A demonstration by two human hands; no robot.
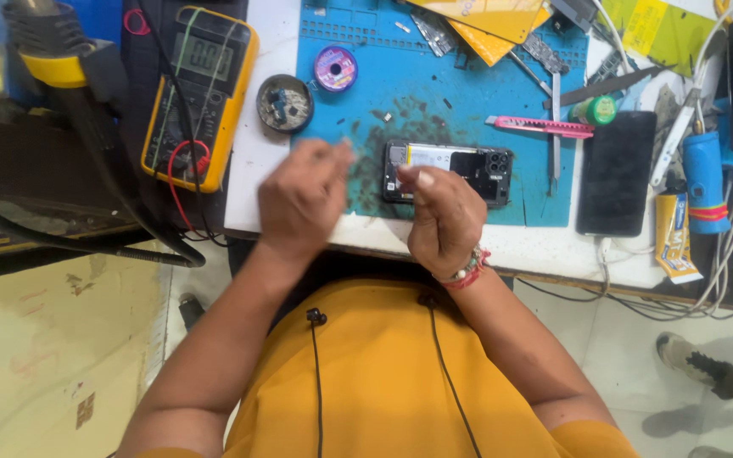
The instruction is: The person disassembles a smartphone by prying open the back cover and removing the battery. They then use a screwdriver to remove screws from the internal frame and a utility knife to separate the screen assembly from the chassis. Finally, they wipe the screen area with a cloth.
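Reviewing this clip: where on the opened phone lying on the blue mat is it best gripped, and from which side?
Probably by the two long edges of the opened phone, near its camera end, coming from above. It lies flat on the blue mat with its insides facing up, so a grip on the rim avoids them. The right hand covers the near edge.

Blue mat, yellow multimeter, pink cutter

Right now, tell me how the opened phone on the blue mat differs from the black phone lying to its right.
The opened phone lies lengthwise across the blue mat with its back off, showing battery and camera parts; the black phone lies the other way, off the mat, a closed plain dark slab. The right hand partly covers the opened phone; nothing touches the black phone. Both lie flat.
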